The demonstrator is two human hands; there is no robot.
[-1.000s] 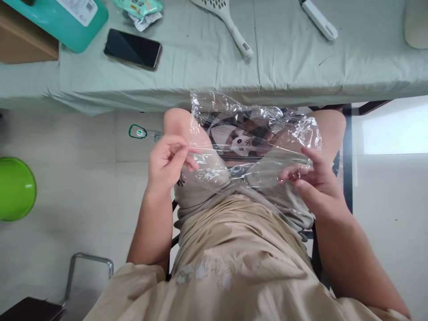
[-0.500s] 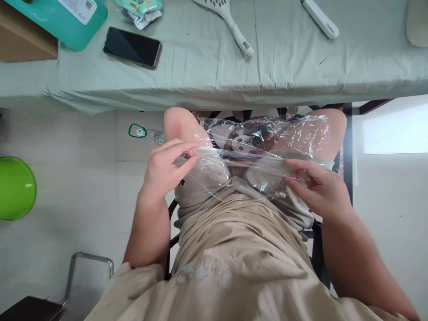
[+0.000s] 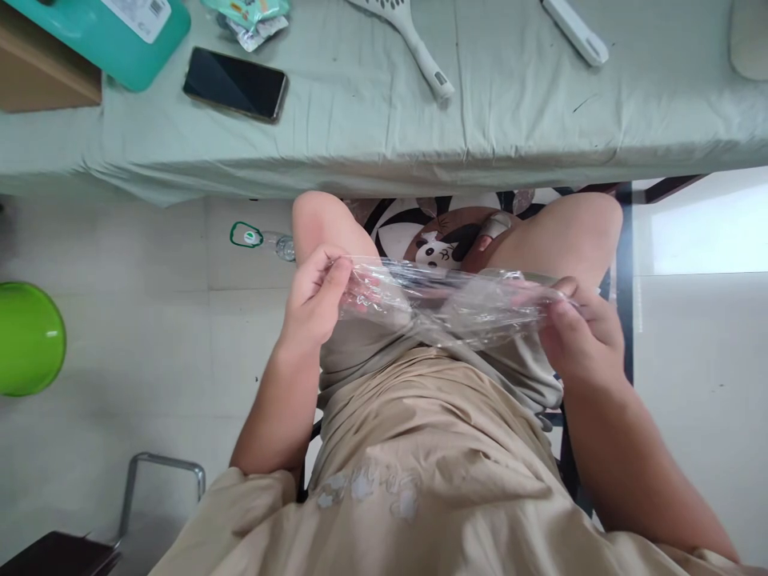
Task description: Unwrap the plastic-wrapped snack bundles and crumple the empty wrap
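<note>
A clear plastic bag (image 3: 444,308) is stretched sideways above my lap, crinkled and see-through. My left hand (image 3: 318,292) pinches its left end between thumb and fingers. At the other end, my right hand (image 3: 582,324) grips the bag with the thumb on top. Some fingers show blurred through or behind the film. Beneath it are my thighs and grey shorts.
On the cloth-covered table (image 3: 360,136) lie a phone (image 3: 235,84), a slotted spatula (image 3: 420,52), a white-handled tool (image 3: 576,32), a small packet (image 3: 255,20) and a teal jug (image 3: 138,48). A clear bottle (image 3: 282,246) and green bin (image 3: 30,338) are on the floor.
The far part of the bag, spread over my knees before, is now gathered between my hands. My left hand has moved right and rotated; my right hand has shifted slightly right.
</note>
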